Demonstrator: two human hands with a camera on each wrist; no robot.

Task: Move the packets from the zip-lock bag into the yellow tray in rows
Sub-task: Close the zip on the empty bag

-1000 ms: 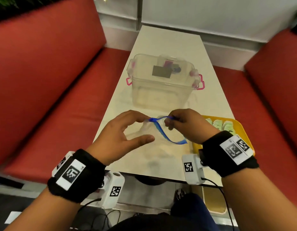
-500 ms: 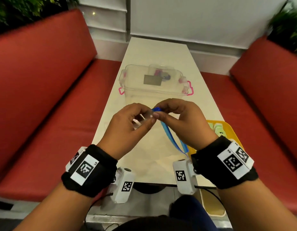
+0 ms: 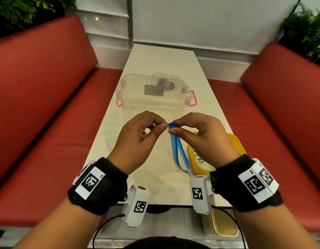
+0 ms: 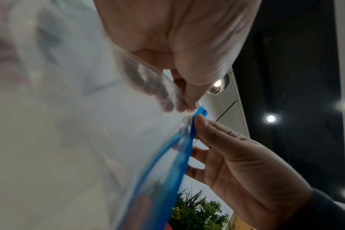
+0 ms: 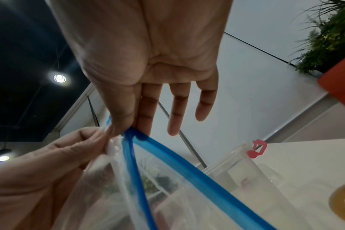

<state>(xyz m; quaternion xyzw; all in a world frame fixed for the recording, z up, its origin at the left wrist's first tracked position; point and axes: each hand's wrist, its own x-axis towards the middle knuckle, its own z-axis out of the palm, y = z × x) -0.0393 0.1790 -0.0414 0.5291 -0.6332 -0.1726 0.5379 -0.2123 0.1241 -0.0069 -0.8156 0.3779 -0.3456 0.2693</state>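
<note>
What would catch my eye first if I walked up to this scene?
Two hands, the left hand and right hand, meet above the table, each pinching a corner of a clear bag by its blue zip strip. Behind them stands a clear box; a yellow tray sits at the right.

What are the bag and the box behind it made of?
The bag looks like thin, soft clear plastic: it creases, and shapes show through it; its zip strip is glossy blue plastic. The box seems rigid clear plastic, holding its shape, with pink clips.
</note>
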